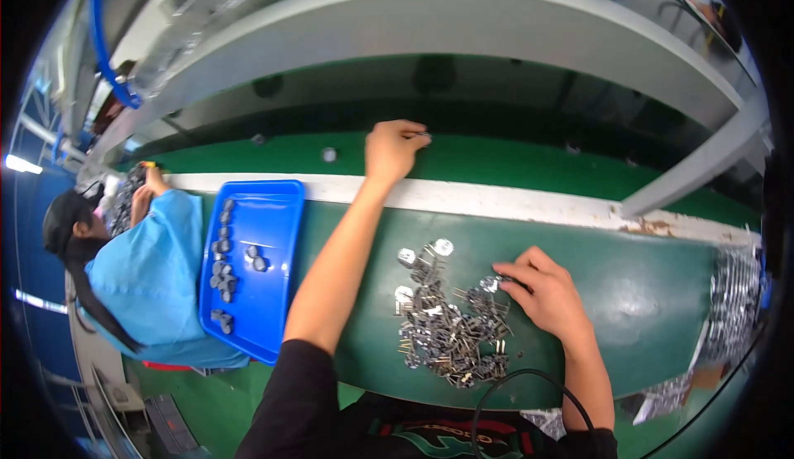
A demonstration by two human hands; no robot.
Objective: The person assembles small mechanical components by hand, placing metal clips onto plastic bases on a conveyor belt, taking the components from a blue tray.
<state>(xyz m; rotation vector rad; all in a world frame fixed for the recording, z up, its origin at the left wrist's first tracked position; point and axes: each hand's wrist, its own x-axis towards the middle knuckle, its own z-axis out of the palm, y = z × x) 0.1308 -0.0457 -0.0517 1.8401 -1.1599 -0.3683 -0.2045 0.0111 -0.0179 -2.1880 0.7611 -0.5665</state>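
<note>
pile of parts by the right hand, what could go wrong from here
1. The pile lies loose near the front edge of the green bench; the right hand picking at it could sweep parts off.
2. The left hand reaches over the white ledge with a small part pinched in its fingertips; the part could slip onto the belt.
3. The black cable curls beside the pile and could snag parts.

Beneath the right-hand fingers (pixel 514 275), a heap of small components (pixel 451 327) is showing dark bodies and glinting metal leads. The bench (pixel 645 294) is presenting a smooth green mat with a soft sheen. Left of the fingers, a glossy blue plastic tray (pixel 273 211) is reflecting light.
</note>
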